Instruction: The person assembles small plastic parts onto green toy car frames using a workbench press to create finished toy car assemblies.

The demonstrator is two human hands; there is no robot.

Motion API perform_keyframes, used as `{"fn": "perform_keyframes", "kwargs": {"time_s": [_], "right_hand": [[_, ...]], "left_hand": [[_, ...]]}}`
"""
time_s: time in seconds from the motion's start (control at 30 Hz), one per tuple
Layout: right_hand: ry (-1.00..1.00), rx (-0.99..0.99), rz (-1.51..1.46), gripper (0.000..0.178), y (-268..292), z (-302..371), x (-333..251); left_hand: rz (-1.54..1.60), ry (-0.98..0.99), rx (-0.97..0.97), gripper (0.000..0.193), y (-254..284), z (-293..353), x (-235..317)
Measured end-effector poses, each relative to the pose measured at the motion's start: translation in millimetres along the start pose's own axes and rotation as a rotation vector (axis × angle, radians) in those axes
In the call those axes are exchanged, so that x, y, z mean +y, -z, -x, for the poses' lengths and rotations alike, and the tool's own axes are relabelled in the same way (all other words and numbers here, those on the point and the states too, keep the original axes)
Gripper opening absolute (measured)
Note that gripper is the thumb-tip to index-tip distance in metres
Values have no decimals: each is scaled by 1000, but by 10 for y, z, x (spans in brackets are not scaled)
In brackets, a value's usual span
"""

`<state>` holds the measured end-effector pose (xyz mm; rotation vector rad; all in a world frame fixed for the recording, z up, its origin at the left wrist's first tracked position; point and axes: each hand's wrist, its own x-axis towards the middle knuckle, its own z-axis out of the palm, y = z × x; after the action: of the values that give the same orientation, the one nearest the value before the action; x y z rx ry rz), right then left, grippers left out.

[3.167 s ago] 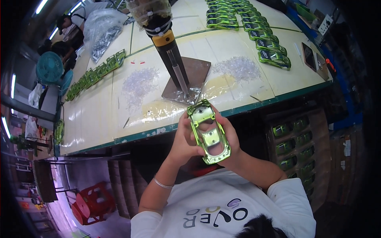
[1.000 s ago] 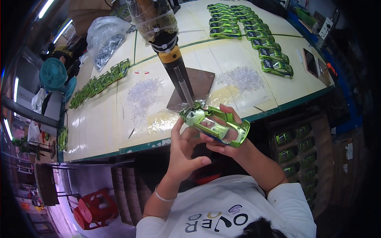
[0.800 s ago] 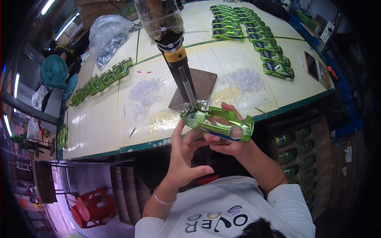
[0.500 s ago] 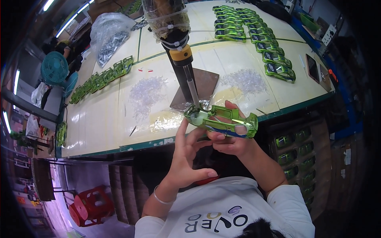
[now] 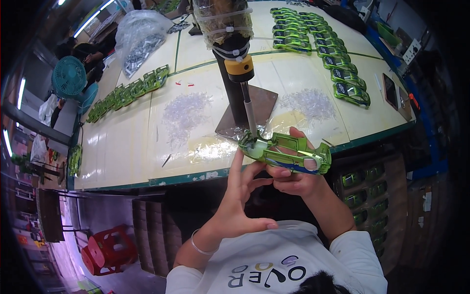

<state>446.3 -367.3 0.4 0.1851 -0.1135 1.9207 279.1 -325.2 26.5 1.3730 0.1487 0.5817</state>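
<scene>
A shiny green toy car body shell (image 5: 286,158) is held with its hollow inside facing up, just beyond the table's near edge. My right hand (image 5: 306,182) grips it from below and behind, thumb on its near side and fingers around the far side. My left hand (image 5: 239,198) has its fingers stretched out and thumb spread wide; its fingertips touch the underside of the shell's left end. Above that end, the thin metal rod of a screwdriver-like power tool (image 5: 249,110) reaches down into the shell. Whatever lies under its tip is too small to tell.
The tool's post rises from a brown base plate (image 5: 267,105). Piles of small clear plastic pieces (image 5: 183,115) flank it. Rows of green car shells (image 5: 342,73) line the right, others (image 5: 129,93) the left. A phone (image 5: 390,90) and a bag of metal parts (image 5: 142,44) lie further off.
The view has shifted a little, so the table's things appear further right. The shell and both hands have moved slightly right, and the rod's tip appears lower in the shell's left end.
</scene>
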Motion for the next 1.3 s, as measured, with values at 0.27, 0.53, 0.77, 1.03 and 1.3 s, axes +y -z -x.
{"fn": "perform_keyframes", "kwargs": {"time_s": [0.27,0.53,0.77,1.03,1.3], "right_hand": [[78,333,29,52,-137,3,85],[13,409,173,57,-61,683,-70],[530,644,802,43,-612,472,-747],[637,940,1760,45,-544,-45,-1809],[301,890,2965,49,-4,-442,-2297]], "left_hand": [[53,75,65,109,93,91,-90],[-36,-13,237,40,146,179,212],[592,-365,-439,16,-408,-132,1126],[676,-268,-615,14,-414,-212,1519],[525,-269,-591,15,-347,-239,1605]]}}
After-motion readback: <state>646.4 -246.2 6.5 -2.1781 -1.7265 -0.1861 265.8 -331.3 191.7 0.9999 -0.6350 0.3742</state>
